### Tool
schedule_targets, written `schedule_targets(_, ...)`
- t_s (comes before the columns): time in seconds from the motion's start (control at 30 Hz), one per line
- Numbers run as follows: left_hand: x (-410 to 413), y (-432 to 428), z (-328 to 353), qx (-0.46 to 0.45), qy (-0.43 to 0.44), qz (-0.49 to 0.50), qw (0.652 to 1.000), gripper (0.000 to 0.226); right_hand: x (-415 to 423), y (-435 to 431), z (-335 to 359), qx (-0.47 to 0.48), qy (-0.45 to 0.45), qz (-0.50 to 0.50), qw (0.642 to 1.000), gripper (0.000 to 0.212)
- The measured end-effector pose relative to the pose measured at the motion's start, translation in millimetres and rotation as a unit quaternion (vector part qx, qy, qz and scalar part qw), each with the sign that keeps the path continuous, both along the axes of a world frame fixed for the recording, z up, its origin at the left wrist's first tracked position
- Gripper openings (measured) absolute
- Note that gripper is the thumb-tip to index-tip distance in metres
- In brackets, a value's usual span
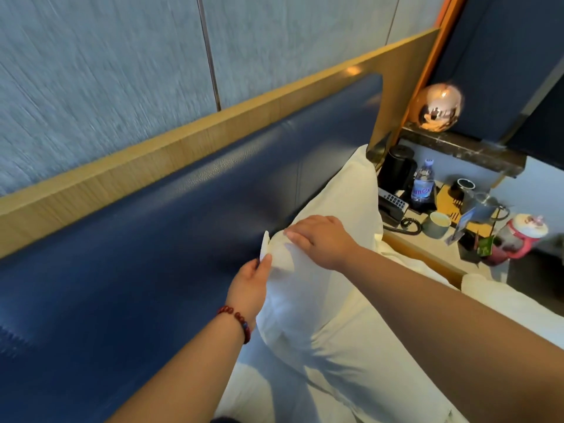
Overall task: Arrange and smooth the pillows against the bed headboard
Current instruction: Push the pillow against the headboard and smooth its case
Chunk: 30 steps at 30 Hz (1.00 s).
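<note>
You have open room along the bare blue headboard (152, 239) left of the pillow (329, 294). Right of it, the nightstand (424, 254) is crowded with a phone (392, 206), bottle (423, 181) and cup (439, 224).

Grey-blue textured wall panels (106, 71), divided by a thin metal strip (210, 56), meet an orange vertical trim (427, 71) and a dark blue panel (503, 56) at right. A copper globe lamp (438, 106) rests on a dark stone shelf (464, 151). On the bedside table (427, 254) below stand a black kettle (398, 169), telephone (392, 206), water bottle (423, 181), mug (439, 224) and red-and-white jug (518, 239).
</note>
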State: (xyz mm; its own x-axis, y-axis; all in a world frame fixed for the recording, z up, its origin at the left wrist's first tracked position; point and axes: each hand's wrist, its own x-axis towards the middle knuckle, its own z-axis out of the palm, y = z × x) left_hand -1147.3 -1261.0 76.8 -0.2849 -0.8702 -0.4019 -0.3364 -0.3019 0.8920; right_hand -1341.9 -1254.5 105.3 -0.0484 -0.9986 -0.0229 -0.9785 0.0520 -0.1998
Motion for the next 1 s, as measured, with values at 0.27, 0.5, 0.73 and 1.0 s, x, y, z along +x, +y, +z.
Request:
schedule_targets(0.27,14,-9,-10,0.190,0.136,0.069,0.970,0.063,2,9,-19,0.008,-0.054,-0.009,0.998,0.045)
schedule_targets(0.5,7,-21,-23,0.253,0.178,0.119,0.943,0.090,9,12,-33,-0.004,-0.091,-0.035,0.995,0.044)
schedule_targets(0.73,31,-11,-30,0.239,0.198,0.158,0.937,0.042,2,12,-44,-0.033,-0.132,-0.027,0.990,0.044)
schedule_targets(1.0,41,-4,-17,0.312,0.250,0.155,0.904,0.023,2,14,-53,-0.065,-0.147,-0.031,0.987,0.054)
